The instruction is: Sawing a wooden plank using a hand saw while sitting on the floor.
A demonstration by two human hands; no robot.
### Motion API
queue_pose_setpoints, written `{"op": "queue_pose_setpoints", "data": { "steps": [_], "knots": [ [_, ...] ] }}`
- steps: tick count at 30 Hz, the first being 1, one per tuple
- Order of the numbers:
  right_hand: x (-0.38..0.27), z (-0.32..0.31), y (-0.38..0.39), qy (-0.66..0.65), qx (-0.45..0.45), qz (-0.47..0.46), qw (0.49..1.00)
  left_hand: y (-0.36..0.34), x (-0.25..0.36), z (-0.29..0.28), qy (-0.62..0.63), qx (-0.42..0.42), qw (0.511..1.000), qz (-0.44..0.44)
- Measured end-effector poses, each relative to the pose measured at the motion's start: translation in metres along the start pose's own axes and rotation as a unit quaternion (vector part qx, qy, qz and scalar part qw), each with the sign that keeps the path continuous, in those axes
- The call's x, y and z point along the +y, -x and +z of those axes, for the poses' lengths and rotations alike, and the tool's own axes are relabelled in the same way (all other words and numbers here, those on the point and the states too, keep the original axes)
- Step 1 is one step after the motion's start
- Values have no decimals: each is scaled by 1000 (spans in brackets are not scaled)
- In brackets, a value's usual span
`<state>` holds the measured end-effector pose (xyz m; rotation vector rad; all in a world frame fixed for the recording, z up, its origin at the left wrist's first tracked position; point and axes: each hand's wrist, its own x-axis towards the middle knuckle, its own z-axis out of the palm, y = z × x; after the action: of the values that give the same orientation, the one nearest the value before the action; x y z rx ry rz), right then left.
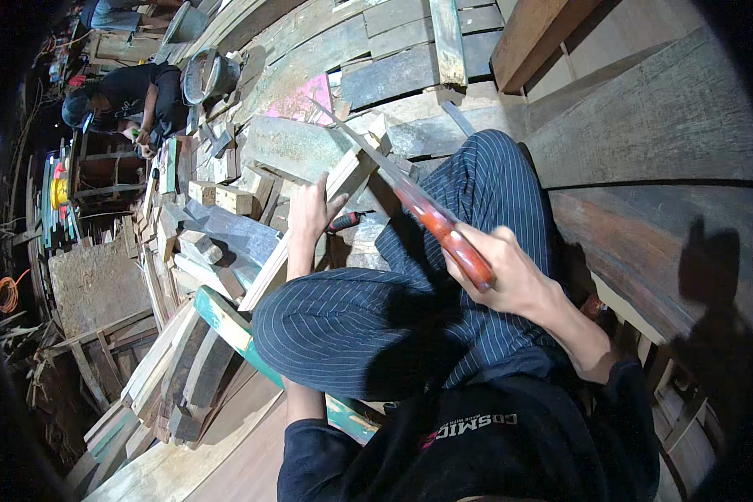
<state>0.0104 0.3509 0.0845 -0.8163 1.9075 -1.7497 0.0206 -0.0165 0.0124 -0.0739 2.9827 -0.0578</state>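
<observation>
My right hand (506,272) is wrapped round the glossy red-brown handle of what looks like a handsaw (468,258), seen nearly edge-on. Its long, narrow grey blade points away and to the left, and crosses close to the far end of a pale wooden batten (349,176). I cannot tell whether the blade touches the wood. My left hand (309,209) grips the batten short of the blade, with the thumb toward the right. The batten slants from beside my left knee up to the blade. Just right of my left hand lies a tool with a black and red handle (345,222).
Wood offcuts (226,199) and a stack of boards (180,368) lie to the left. Ahead are floor planks (389,79) and a pink sheet (305,99). Plank walling (644,125) rises at right. Another person (130,105) sits far left near a bucket (211,77).
</observation>
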Motion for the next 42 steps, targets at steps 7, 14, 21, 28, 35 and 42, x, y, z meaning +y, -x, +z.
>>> {"op": "queue_pose_setpoints", "data": {
  "steps": [7,14,21,28,35,42],
  "knots": [
    [28,41,-68,-38,43,26,998,0,8,6,-11,-4,1000,5],
    [13,28,-29,-1,48,16,999,-12,-5,2,39,1,999,-17],
    [-17,7,-1,41,31,-4,999,-8,-5,-2,30,6,999,-8],
    [35,38,-102,56,60,-10,997,-18,0,6,45,0,999,-1],
    [-5,26,-18,41,35,27,998,-1,-15,-9,65,-6,997,-34],
    [-16,15,-16,71,3,-19,997,-13,-7,2,68,19,997,10]
  ]
}}
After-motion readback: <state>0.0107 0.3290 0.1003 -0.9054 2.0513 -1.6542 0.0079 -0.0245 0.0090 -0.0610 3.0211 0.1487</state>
